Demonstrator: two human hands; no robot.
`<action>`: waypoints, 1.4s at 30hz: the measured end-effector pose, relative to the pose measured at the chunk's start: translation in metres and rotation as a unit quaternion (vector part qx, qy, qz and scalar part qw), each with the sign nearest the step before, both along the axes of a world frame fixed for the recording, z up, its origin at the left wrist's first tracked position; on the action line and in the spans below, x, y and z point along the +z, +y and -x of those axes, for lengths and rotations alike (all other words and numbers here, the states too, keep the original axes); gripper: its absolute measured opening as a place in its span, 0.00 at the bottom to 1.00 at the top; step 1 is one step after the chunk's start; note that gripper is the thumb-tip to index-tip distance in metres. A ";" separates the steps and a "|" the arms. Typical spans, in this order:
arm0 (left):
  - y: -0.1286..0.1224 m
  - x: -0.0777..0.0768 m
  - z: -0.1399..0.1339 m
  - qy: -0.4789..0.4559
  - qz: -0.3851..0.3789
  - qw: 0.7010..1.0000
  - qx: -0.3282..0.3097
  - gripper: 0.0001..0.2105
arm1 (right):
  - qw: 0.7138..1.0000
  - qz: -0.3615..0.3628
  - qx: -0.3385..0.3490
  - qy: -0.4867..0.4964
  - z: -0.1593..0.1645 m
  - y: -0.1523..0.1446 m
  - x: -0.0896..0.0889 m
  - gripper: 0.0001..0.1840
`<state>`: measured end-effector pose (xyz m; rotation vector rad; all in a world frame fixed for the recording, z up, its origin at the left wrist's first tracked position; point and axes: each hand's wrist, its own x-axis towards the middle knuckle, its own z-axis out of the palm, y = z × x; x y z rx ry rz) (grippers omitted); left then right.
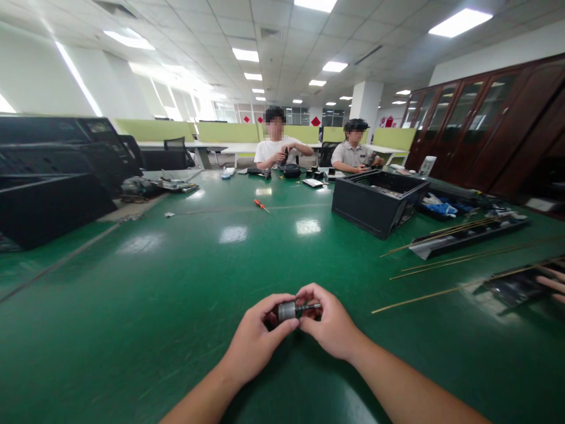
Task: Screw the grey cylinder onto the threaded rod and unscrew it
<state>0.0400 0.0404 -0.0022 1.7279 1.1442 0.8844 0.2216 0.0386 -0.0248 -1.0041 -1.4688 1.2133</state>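
Observation:
Just above the green table, a small motor rotor [288, 311] lies level between my two hands; it has a grey metal cylinder and a thin shaft pointing right. My left hand [256, 338] is closed round the cylinder end, thumb along its near side. The fingers of my right hand [329, 324] curl about the shaft end, with the thumb below it. Part of the cylinder's left end is hidden in my left fingers. Farther off on the table lies a screwdriver [261, 205] with an orange handle, apart from both hands.
A black computer case [379, 200] stands at the right, near thin brass-coloured rods [415, 302] and a dark metal channel [468, 234]. Large black panels [53, 171] stand at the left. Two people sit across the table; another person's hand [551, 281] shows at the right edge.

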 end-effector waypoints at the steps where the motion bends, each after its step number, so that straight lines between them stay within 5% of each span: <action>1: 0.000 0.000 0.000 -0.003 0.003 1.000 0.003 0.15 | 1.000 0.002 -0.002 -0.003 0.000 0.000 0.000 0.17; 42: -0.001 0.001 -0.001 -0.071 0.021 0.996 0.041 0.15 | 1.000 -0.007 -0.021 -0.007 0.001 0.002 0.000 0.08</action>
